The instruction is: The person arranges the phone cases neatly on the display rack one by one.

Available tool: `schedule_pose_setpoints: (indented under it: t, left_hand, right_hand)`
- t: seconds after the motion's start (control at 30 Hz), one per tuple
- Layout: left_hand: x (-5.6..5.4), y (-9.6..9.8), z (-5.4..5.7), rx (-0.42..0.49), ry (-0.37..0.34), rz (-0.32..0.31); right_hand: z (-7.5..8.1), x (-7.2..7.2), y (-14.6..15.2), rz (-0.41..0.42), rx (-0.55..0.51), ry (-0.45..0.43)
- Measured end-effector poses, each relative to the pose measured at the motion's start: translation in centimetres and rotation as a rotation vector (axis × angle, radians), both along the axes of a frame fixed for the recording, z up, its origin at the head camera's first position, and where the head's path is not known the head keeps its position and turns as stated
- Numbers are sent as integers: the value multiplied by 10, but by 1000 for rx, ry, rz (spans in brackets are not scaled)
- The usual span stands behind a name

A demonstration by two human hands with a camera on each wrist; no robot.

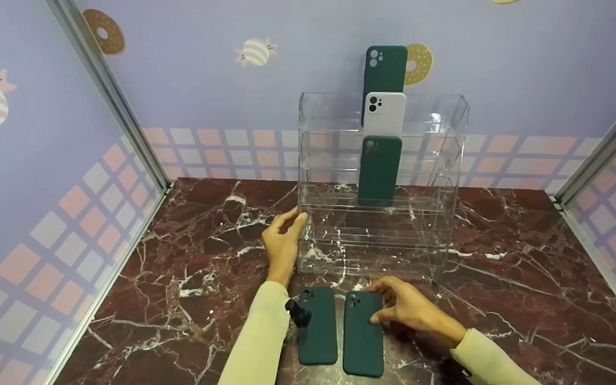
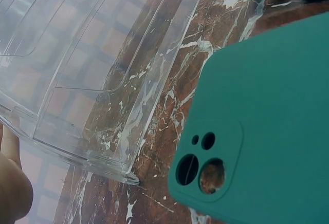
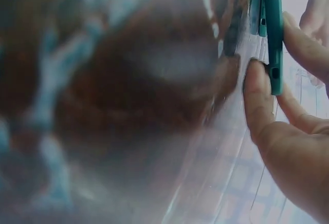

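A clear acrylic tiered display stand [image 1: 383, 251] stands on the table. My left hand [image 1: 282, 240] holds its left side edge with thumb and fingers; the left wrist view shows only part of this hand [image 2: 13, 188]. My right hand [image 1: 412, 307] pinches the upper right edge of a dark green phone case [image 1: 362, 342] between thumb and fingers, also seen in the right wrist view on the green case [image 3: 275, 34]. Left of it, a second green phone case [image 1: 318, 334] lies flat, camera holes at the far end, beside my left forearm.
On the stand's upper tiers, one behind another, stand a green phone case [image 1: 380, 171], a white phone case [image 1: 386, 115] and another green phone case [image 1: 385, 67]. The red-brown marbled table [image 1: 190, 299] meets patterned walls [image 1: 222, 107] at the back and sides.
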State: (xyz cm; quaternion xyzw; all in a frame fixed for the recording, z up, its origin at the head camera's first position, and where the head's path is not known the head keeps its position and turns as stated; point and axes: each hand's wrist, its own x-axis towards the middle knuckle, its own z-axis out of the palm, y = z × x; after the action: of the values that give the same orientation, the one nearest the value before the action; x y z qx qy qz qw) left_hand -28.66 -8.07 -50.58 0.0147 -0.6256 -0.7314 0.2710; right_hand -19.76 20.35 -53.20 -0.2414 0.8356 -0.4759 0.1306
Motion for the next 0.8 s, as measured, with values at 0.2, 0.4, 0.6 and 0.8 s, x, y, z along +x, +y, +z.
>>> schedule_pose_setpoints:
  t: [0.2,0.4,0.6,0.8]
  left_hand:
    - [1,-1,0,-2,10,-14]
    - [2,-1,0,-11,12,-20]
    - [1,-1,0,-20,13,-8]
    - [0,1,-1,-24,18,13]
  right_hand:
    - [6,1,0,8,-119,-18]
    - [9,-1,0,22,-206,29]
    - [12,-1,2,-6,-243,74]
    - [22,0,2,-34,-252,104]
